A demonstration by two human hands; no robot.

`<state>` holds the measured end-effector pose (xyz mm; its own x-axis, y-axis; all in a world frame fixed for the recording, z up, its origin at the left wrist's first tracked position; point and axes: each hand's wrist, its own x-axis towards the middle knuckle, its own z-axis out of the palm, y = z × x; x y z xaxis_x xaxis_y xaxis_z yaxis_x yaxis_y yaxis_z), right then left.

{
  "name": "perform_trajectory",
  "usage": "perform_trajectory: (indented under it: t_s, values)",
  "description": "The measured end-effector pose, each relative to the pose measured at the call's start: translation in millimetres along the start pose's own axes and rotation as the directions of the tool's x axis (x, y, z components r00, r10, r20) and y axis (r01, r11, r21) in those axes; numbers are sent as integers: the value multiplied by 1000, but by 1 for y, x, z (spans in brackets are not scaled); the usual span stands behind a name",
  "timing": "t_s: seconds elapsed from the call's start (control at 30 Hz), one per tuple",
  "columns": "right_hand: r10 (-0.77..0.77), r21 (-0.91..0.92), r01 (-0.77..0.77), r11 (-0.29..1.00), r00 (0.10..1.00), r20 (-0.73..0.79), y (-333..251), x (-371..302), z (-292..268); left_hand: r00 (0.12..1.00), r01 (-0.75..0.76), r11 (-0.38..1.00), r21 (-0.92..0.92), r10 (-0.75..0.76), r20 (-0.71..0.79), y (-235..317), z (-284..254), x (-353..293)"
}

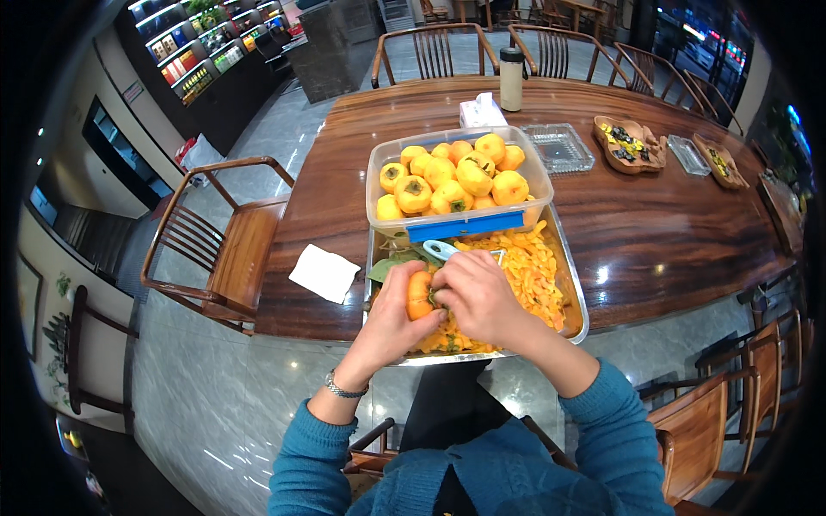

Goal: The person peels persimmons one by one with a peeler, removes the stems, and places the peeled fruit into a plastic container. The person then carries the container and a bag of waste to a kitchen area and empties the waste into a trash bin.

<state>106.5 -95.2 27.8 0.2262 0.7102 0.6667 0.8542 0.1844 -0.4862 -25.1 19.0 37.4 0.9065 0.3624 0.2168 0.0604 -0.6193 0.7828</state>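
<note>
My left hand (394, 307) is wrapped round an orange persimmon (419, 295) above a metal tray (582, 331). My right hand (478, 297) is closed, its fingertips at the leafy stem end of that fruit. A peeler (440, 250) with a light blue handle sticks out from under the right hand's fingers, part of its metal end showing on the other side. Orange peelings (533, 268) cover much of the tray, and green-brown leaves (391, 263) lie at its left. Peeled persimmons (440, 172) fill a clear plastic box (375, 185) with a blue clip, resting over the tray's far part.
White folded paper (324, 273) lies left of the tray on the wooden table (323, 189). Beyond the box stand a tissue pack (482, 112) and a bottle (511, 82). A glass ashtray (557, 148) and wooden snack dishes (632, 159) are at right. Chairs (228, 245) surround the table.
</note>
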Motion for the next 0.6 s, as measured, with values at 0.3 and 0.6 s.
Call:
perform_trajectory:
  t_s: [0.3,0.6]
  values:
    - [103,59,-102,993,995,-5,6,-2,-7,966,-25,970,241,86,-245,-17,-3,-3]
    - [564,-489,-385,783,771,296,46,20,-3,967,154,862,-483,-231,-105,-34,-13,-1]
